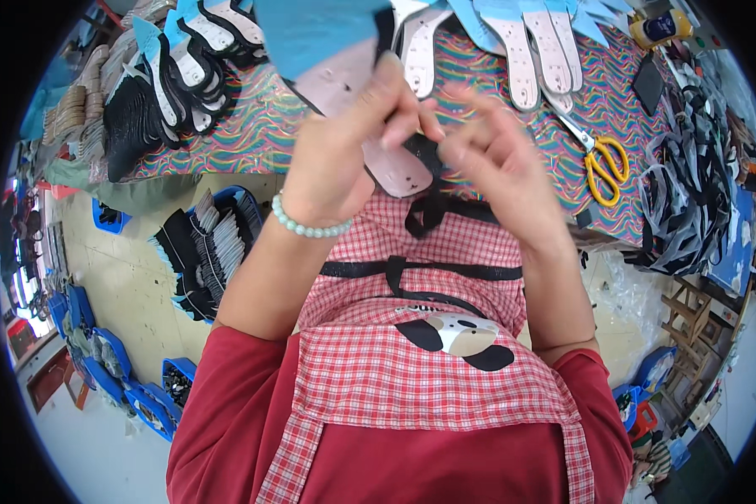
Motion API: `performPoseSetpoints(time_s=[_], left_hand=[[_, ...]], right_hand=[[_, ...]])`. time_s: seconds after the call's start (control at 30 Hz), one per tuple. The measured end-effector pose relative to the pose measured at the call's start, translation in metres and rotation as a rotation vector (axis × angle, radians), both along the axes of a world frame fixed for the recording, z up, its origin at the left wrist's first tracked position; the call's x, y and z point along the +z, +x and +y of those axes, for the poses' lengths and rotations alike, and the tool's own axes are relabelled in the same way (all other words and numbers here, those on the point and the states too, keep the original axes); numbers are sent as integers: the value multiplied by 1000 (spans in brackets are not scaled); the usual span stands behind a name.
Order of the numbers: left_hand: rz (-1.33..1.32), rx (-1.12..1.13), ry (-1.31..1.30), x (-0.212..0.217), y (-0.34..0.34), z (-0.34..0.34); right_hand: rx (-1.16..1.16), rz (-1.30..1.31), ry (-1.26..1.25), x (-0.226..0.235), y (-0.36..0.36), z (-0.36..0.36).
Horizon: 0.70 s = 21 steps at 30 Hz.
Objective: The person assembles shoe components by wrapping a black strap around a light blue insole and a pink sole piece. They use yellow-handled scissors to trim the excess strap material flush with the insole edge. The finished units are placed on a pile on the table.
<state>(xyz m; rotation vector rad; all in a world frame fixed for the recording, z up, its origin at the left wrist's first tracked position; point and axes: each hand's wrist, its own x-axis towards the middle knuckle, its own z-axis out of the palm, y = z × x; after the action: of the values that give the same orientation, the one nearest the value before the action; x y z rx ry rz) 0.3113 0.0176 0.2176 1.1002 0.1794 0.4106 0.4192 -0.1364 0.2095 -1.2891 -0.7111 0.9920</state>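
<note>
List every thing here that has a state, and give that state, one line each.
left hand: raised, shut on the pink insole
pink insole: held up above the table edge, blue sheet on its upper part
right hand: fingers bent, at the black strap
black strap: hanging below the insole
yellow scissors: lying flat on the table, blades closed
insoles on the table: lying in an overlapping row

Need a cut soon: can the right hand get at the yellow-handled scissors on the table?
Probably yes. The scissors lie uncovered on the patterned table, just right of the right hand, with nothing between them. That hand would first have to let go of the pale insole.
</note>
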Motion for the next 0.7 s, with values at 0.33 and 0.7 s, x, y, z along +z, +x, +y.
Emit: performPoseSetpoints(time_s=[0.33, 0.7], left_hand=[[-330, -55, -653, 15, -4, 12], [98, 214, 654, -5, -32, -5]], right_hand=[[-189, -1071, -25, 0, -29, 4], [-241, -1068, -35, 11, 15, 2]])
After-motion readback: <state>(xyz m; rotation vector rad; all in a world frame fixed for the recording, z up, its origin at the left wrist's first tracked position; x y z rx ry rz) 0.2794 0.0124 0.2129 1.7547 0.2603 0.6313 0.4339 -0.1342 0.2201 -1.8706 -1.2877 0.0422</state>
